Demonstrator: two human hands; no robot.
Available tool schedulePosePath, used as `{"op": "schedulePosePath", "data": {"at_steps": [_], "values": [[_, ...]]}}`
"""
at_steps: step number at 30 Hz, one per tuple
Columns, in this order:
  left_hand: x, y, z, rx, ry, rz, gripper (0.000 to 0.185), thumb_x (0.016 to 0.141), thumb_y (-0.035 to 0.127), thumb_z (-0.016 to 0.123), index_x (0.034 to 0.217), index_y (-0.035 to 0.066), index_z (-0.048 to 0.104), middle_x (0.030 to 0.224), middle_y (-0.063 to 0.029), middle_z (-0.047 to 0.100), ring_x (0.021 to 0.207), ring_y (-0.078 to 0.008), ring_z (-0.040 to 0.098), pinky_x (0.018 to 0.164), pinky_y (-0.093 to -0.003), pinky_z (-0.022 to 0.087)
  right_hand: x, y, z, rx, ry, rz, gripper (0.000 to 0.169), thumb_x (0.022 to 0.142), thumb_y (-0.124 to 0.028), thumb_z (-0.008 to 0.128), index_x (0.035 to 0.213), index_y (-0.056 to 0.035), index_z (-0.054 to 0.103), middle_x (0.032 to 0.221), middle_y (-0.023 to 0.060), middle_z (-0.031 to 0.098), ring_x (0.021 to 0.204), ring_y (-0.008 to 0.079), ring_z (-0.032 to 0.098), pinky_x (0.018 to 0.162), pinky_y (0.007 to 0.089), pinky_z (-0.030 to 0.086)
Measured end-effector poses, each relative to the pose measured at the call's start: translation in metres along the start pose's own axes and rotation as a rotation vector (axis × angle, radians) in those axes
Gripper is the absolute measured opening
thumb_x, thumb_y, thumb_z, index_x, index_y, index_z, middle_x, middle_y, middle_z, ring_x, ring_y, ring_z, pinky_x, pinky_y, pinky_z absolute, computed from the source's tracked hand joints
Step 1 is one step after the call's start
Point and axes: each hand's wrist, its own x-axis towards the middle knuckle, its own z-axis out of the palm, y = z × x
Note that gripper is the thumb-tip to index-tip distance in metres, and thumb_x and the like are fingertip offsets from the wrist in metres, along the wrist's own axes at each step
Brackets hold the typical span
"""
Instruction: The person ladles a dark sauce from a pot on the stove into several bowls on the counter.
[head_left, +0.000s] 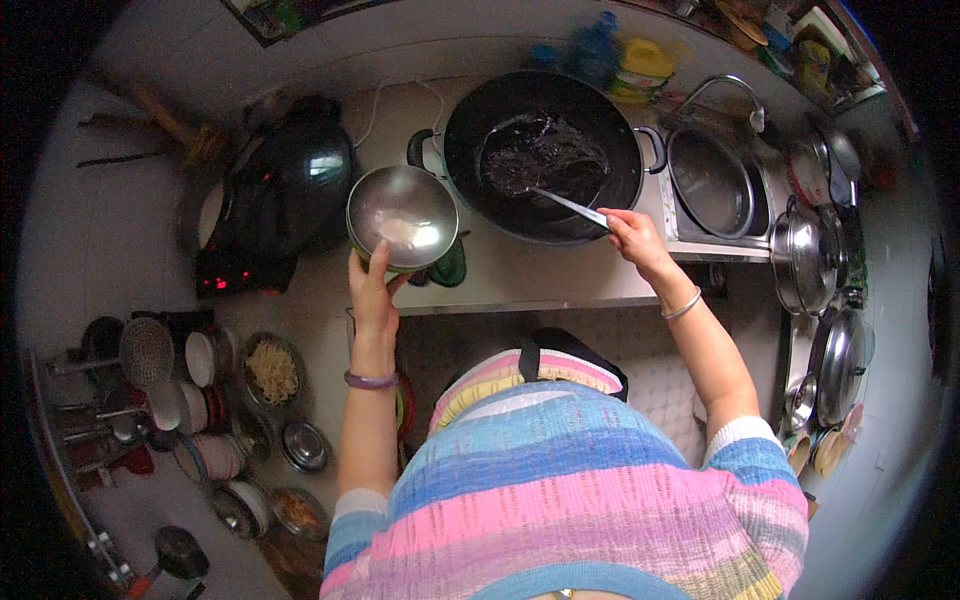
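Note:
A round metal bowl (403, 214) is held in my left hand (375, 285), with the thumb over its near rim; something pale lies inside it. My right hand (634, 238) grips the handle of a metal utensil (574, 208), whose far end dips into dark liquid. That liquid is in a large black two-handled wok (551, 231) on the counter. The utensil's tip is hidden in the liquid. The bowl is to the left of the wok, near its left handle.
A covered black appliance (300, 180) stands at the left, above red lit digits. To the right, a basin (709, 184) sits in the sink under a curved faucet (724, 79). Lidded pots (806, 259) line the right side. Dishes, a plate of shredded food (271, 371) and strainers fill the lower left.

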Motion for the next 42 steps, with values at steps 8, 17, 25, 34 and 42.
{"op": "schedulePosePath", "data": {"at_steps": [8, 17, 25, 34, 42], "values": [[0.051, 0.024, 0.046, 0.699, 0.114, 0.542, 0.084, 0.066, 0.039, 0.076, 0.129, 0.000, 0.036, 0.116, -0.0145, 0.049, 0.104, -0.0265, 0.050, 0.087, -0.0364, 0.043, -0.013, -0.007, -0.010, -0.012, 0.047, -0.064, 0.028, 0.090, -0.018, 0.050, 0.109, -0.0003, 0.060, 0.061, -0.0044, 0.048, 0.049, 0.0028, 0.038, 0.041, 0.0186, 0.027], [0.076, 0.021, 0.123, 1.132, 0.021, 0.795, 0.095, 0.057, 0.045, 0.078, 0.131, 0.006, 0.033, 0.113, -0.0162, 0.044, 0.100, -0.0332, 0.051, 0.077, -0.0430, 0.048, -0.037, -0.013, -0.034, 0.004, 0.097, -0.046, 0.028, 0.090, -0.019, 0.050, 0.109, -0.0010, 0.060, 0.060, -0.0042, 0.048, 0.046, 0.0023, 0.035, 0.039, 0.0183, 0.024], [0.089, -0.014, 0.168, 1.093, -0.080, 0.533, 0.092, 0.058, 0.049, 0.076, 0.129, 0.005, 0.036, 0.116, -0.0185, 0.048, 0.103, -0.0365, 0.050, 0.080, -0.0449, 0.046, -0.052, -0.040, -0.050, -0.042, 0.126, -0.102, 0.027, 0.090, -0.018, 0.049, 0.107, 0.0002, 0.060, 0.059, -0.0042, 0.047, 0.047, 0.0018, 0.037, 0.041, 0.0175, 0.027], [0.089, -0.046, 0.182, -0.180, -0.450, -0.357, 0.054, 0.077, 0.039, 0.066, 0.116, 0.006, 0.047, 0.114, -0.0125, 0.051, 0.103, -0.0261, 0.052, 0.079, -0.0428, 0.050, -0.051, -0.047, -0.034, -0.323, 0.255, -0.371, 0.027, 0.086, -0.014, 0.054, 0.108, 0.0015, 0.060, 0.063, 0.0031, 0.058, 0.049, 0.0110, 0.049, 0.048, 0.0244, 0.039], [0.088, -0.045, 0.167, -0.330, -0.474, -0.415, 0.060, 0.075, 0.039, 0.067, 0.121, 0.008, 0.044, 0.118, -0.0106, 0.048, 0.107, -0.0259, 0.050, 0.085, -0.0436, 0.050, -0.084, -0.058, -0.020, -1.327, 0.582, -0.976, 0.035, 0.083, -0.011, 0.055, 0.117, -0.0059, 0.054, 0.062, 0.0061, 0.050, 0.054, 0.0219, 0.054, 0.049, 0.0328, 0.045]]}}
